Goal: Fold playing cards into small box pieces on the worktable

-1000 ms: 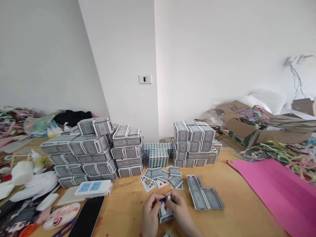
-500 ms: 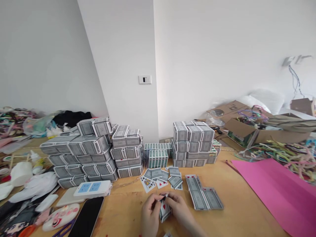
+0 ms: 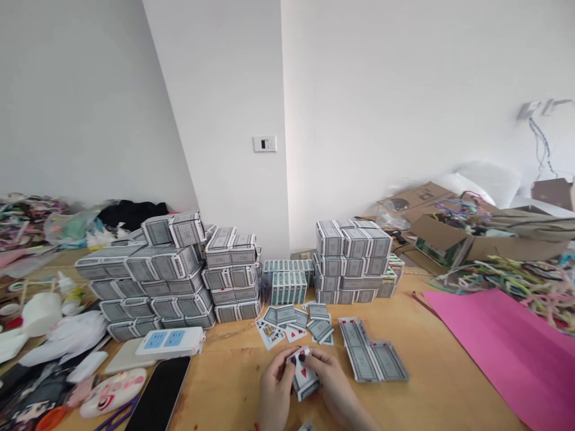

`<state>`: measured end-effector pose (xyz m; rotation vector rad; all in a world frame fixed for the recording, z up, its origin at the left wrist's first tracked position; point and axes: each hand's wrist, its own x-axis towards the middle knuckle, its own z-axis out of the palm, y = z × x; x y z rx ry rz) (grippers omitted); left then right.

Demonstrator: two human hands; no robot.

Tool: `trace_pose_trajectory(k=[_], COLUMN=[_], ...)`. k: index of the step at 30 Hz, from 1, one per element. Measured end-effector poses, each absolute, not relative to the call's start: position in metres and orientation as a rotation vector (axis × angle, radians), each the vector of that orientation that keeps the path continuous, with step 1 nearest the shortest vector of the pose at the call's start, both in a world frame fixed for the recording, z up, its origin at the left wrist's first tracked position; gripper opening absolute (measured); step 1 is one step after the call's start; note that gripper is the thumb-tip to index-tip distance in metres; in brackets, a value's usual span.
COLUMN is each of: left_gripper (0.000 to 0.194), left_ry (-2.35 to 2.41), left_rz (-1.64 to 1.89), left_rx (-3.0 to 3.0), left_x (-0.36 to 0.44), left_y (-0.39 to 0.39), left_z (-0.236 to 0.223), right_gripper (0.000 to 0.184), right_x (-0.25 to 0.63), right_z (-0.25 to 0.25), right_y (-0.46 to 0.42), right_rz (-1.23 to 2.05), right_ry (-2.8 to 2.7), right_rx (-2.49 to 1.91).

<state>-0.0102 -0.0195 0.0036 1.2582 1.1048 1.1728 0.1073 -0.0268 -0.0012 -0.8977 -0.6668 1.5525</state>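
Note:
Near the front of the table, my left hand (image 3: 276, 383) and my right hand (image 3: 330, 377) are both closed on a folded playing-card piece (image 3: 306, 383). Red hearts show on its face, and a grey patterned band runs along its lower edge. Both thumbs press on the upper part of the face. Just beyond my hands lie several loose playing cards (image 3: 284, 315), some face up and some back up. To the right rests a flat L-shaped piece made of cards (image 3: 372, 353). A bit of another card (image 3: 306, 427) shows at the bottom edge.
Stacked card-covered blocks (image 3: 166, 263) stand at the left, with more blocks (image 3: 353, 245) right of centre. Green card packs (image 3: 288, 287) sit between. A phone (image 3: 158, 395) and a power strip (image 3: 171, 341) lie left; pink paper (image 3: 498, 341) and a cardboard box (image 3: 489, 248) are right.
The held card piece has tilted so that more of its hearts face shows. Both thumbs now lie on that face. The view has shifted very slightly.

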Motion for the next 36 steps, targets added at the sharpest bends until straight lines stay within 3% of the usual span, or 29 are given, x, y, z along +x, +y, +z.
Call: trace_pose_trajectory(k=[23,32,36], left_gripper=[0.044,0.039,0.041], left_ry=[1.157,1.235,1.229], left_rz=[1.061,1.145,1.022], left_rx=[1.399,1.704,1.711], left_x=[-0.007,-0.009,-0.010], left_y=[-0.024,-0.029,-0.027], left_z=[-0.001,0.000,0.000], right_gripper=[0.032,0.025,0.026], right_x=[0.106,0.105,0.104], right_z=[-0.016,-0.020,-0.014], right_y=[-0.024,-0.022,-0.024], right_rz=[1.461,1.395,1.398], right_ry=[-0.807,-0.725,-0.737], right_rx=[-0.947,-0.975,-0.983])
